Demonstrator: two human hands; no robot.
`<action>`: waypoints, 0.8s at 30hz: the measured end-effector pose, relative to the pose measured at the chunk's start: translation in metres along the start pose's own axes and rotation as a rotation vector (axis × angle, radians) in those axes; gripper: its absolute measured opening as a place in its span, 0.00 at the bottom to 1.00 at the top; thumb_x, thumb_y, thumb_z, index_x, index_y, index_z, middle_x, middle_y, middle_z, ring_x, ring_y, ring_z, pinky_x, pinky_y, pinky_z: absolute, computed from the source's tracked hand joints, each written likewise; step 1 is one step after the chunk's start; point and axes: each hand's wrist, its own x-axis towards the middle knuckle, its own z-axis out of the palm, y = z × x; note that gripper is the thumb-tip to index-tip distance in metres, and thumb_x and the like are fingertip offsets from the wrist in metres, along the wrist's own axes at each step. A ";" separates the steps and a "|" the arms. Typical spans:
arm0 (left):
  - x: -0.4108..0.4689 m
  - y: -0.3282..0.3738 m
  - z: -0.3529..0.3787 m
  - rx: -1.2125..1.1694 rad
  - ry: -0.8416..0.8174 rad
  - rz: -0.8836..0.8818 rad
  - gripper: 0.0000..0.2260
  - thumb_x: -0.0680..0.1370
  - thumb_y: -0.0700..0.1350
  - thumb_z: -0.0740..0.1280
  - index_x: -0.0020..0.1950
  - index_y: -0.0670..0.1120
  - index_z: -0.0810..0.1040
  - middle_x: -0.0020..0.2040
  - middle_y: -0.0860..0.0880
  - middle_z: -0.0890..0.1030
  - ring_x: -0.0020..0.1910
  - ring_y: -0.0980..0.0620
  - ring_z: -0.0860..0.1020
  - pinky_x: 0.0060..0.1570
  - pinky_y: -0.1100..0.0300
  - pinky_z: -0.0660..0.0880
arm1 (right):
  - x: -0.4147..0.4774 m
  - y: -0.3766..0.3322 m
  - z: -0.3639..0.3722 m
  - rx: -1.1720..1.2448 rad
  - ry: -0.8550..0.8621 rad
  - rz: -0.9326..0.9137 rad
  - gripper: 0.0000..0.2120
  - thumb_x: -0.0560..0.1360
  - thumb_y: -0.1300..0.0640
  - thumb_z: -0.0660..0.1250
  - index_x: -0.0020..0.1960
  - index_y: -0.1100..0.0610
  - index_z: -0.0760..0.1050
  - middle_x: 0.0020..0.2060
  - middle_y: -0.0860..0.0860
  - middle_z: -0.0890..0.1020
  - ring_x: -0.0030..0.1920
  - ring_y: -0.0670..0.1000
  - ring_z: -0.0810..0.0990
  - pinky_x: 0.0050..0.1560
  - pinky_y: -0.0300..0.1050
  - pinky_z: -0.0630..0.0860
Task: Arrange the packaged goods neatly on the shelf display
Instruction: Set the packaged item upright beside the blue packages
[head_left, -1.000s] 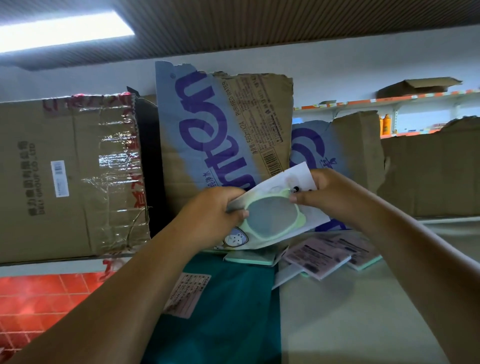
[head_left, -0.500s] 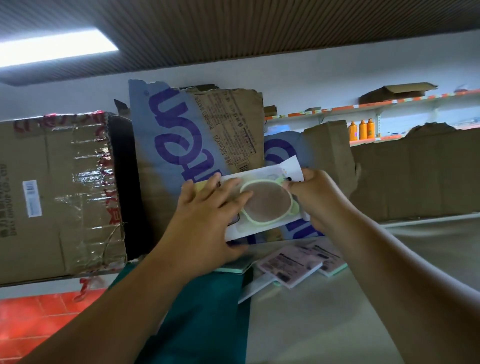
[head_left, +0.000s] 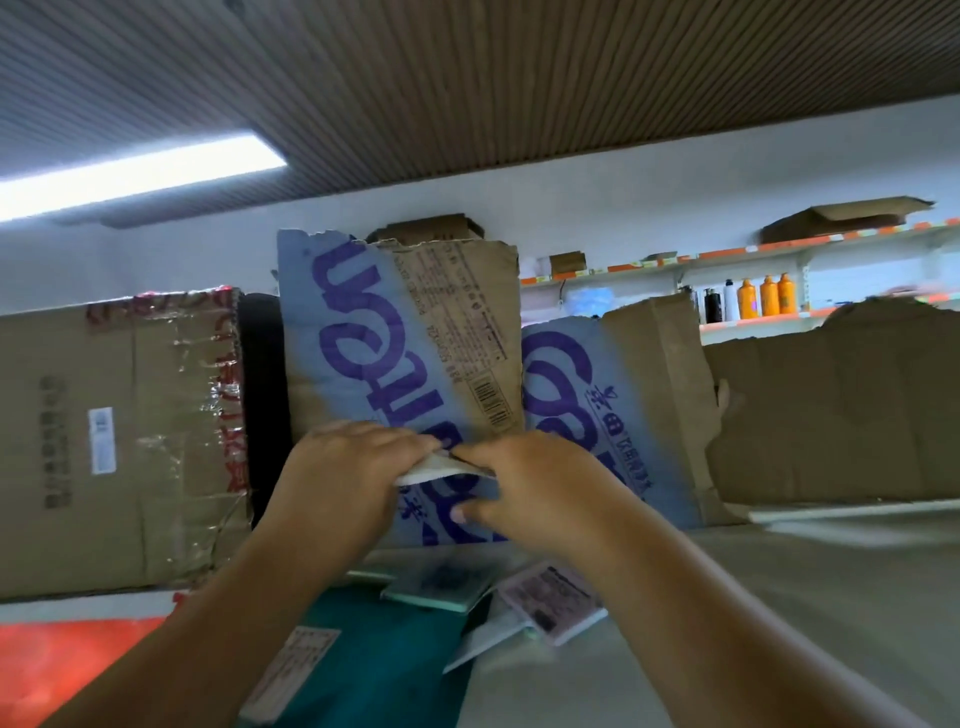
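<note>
Now the left hand (head_left: 340, 486) curls over the left end of a flat white plastic packet (head_left: 434, 470), and the right hand (head_left: 540, 493) pinches its right end. The packet is held edge-on, in the air, before a torn brown cardboard sheet with blue lettering (head_left: 395, 353). Below, pink-labelled flat packets (head_left: 550, 597) lie on the grey shelf (head_left: 779, 597) beside a teal cloth (head_left: 363, 675).

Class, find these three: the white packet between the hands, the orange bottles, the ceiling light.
white packet (head_left: 435, 472), head view, its visible white edge.
orange bottles (head_left: 769, 299), head view, body of the middle bottle.
ceiling light (head_left: 140, 175), head view, middle of the lit panel.
</note>
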 end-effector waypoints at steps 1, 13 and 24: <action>0.001 0.002 -0.004 0.020 -0.004 0.026 0.19 0.69 0.39 0.69 0.59 0.52 0.85 0.53 0.53 0.86 0.50 0.51 0.84 0.52 0.49 0.79 | 0.001 -0.002 0.002 -0.090 0.000 -0.022 0.17 0.78 0.48 0.67 0.67 0.43 0.74 0.51 0.47 0.80 0.51 0.52 0.80 0.54 0.51 0.79; -0.051 -0.032 -0.097 0.067 -0.048 -0.067 0.28 0.60 0.39 0.74 0.58 0.57 0.85 0.49 0.58 0.86 0.43 0.53 0.85 0.42 0.56 0.80 | -0.012 -0.084 -0.009 -0.327 0.178 -0.232 0.23 0.79 0.60 0.61 0.71 0.42 0.66 0.60 0.45 0.79 0.54 0.49 0.80 0.49 0.46 0.76; -0.199 -0.150 -0.187 0.245 -0.078 -0.253 0.21 0.63 0.43 0.66 0.53 0.58 0.83 0.46 0.57 0.86 0.42 0.50 0.85 0.40 0.55 0.81 | 0.025 -0.262 0.072 -0.202 0.225 -0.423 0.30 0.69 0.65 0.62 0.69 0.46 0.74 0.63 0.47 0.81 0.61 0.51 0.81 0.61 0.49 0.77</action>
